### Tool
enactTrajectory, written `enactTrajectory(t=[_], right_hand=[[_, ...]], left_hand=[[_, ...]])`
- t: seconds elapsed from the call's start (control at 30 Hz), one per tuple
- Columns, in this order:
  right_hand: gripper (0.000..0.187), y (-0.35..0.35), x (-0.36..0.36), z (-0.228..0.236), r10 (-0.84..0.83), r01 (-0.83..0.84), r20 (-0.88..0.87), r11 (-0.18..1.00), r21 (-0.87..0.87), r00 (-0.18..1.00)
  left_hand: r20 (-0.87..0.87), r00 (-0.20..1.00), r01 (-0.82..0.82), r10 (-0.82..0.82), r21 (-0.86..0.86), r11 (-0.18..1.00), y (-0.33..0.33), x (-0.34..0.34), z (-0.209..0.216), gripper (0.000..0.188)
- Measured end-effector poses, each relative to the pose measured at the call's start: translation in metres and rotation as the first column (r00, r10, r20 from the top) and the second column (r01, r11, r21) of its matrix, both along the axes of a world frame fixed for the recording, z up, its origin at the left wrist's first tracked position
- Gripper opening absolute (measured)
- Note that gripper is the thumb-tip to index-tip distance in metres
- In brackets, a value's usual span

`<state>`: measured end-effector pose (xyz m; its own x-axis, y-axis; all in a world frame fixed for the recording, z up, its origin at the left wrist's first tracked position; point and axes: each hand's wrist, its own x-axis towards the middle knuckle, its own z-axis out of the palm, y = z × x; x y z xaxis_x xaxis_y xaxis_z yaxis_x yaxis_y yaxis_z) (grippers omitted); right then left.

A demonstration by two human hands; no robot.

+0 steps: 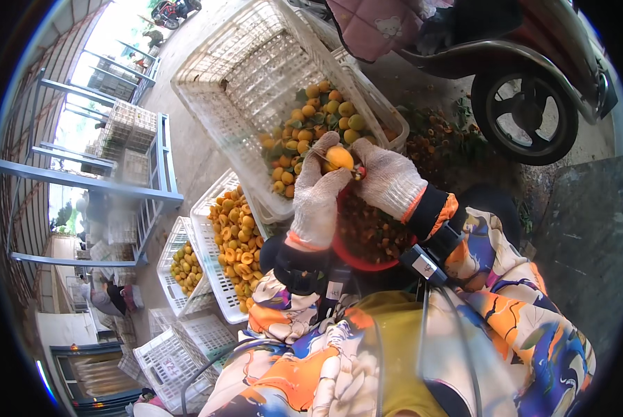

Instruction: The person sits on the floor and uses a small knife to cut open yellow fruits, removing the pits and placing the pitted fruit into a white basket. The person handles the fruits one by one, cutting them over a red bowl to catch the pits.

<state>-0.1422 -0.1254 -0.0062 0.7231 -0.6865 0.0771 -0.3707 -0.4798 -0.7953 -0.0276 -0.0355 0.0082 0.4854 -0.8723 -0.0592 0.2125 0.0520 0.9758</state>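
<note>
My left hand (317, 194), in a white knit glove, grips a round orange-yellow fruit (339, 158) between its fingers. My right hand (389, 177), gloved the same way, is closed against the fruit's right side; a small tool may be in it, but it is hidden. Both hands are over a red bowl (353, 258) holding brown pits and scraps. Just beyond them a tilted white plastic crate (221, 76) holds a pile of whole orange and green fruit (318, 118).
White crate (210, 260) to the left holds halved fruit; another crate (181, 267) holds yellow fruit. Empty crates (172, 354) lie lower left. A scooter wheel (527, 115) stands upper right, fruit scraps (436, 142) on the ground beside it. Blue metal racks (117, 184) stand at left.
</note>
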Motion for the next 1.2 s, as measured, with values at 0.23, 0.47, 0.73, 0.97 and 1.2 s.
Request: enactTrajectory(t=[0.23,0.47,0.73,0.97,1.2], right_hand=[[0.036,-0.011,0.009,-0.017,0.054,-0.153,0.294,0.932,0.327,0.954],[0.044,-0.021,-0.01,-0.007,-0.003,-0.397,0.455,0.483,0.78,0.891],[0.032,-0.005,0.006,-0.006,0.214,-0.542,0.507,0.477,0.692,0.835],[0.029,-0.01,-0.011,0.016,0.052,-0.212,0.241,0.67,0.711,0.969],[0.026,-0.001,-0.005,0.003,-0.045,-0.201,0.281,0.593,0.78,0.959]], left_hand=[[-0.111,0.992,0.064,-0.066,-0.02,0.998,-0.002,0.003,-0.004,0.054],[-0.488,0.866,0.032,-0.107,-0.159,0.987,0.007,0.033,-0.003,0.051],[0.436,0.899,-0.004,-0.049,0.119,0.993,0.02,0.028,-0.002,0.037],[-0.265,0.745,-0.666,0.612,-0.239,0.706,0.071,0.09,0.005,0.019],[-0.512,0.701,-0.512,0.497,0.124,0.85,0.092,0.077,-0.023,0.019]])
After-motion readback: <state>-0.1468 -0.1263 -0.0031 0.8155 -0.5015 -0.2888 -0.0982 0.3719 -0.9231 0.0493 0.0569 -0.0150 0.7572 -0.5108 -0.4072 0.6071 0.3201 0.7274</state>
